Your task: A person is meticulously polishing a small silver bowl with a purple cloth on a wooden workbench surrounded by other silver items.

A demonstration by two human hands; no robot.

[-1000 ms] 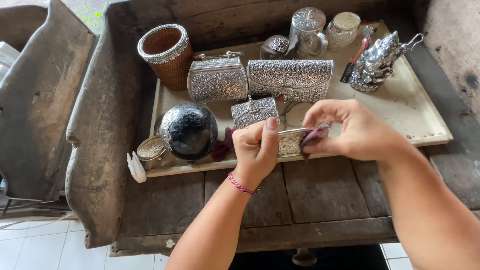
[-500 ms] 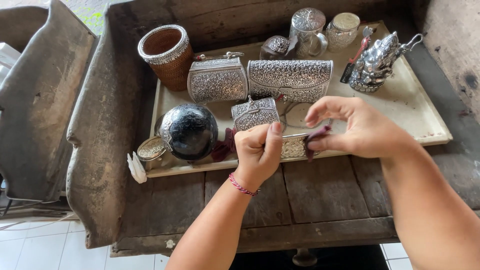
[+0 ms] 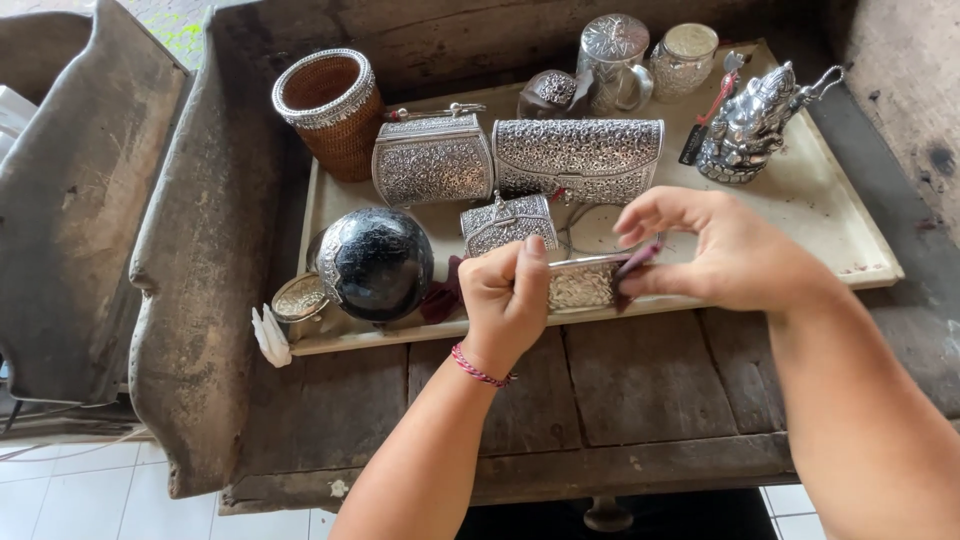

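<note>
My left hand, with a red thread bracelet on the wrist, grips the left end of a small embossed silver box over the front edge of a cream tray. My right hand pinches the box's right end, where a dark red lining shows at the fingertips. The box's thin lid edge runs between the two hands. Just behind the box stands a small silver purse.
On the tray stand a dark engraved globe, a small round silver tin, two embossed silver clutches, a silver-rimmed woven cup, lidded silver jars and a silver figurine. The tray rests on a worn wooden bench.
Both hands have stayed at the small silver box. My right fingers have shifted along its right end, and the dark red lining now shows less.
</note>
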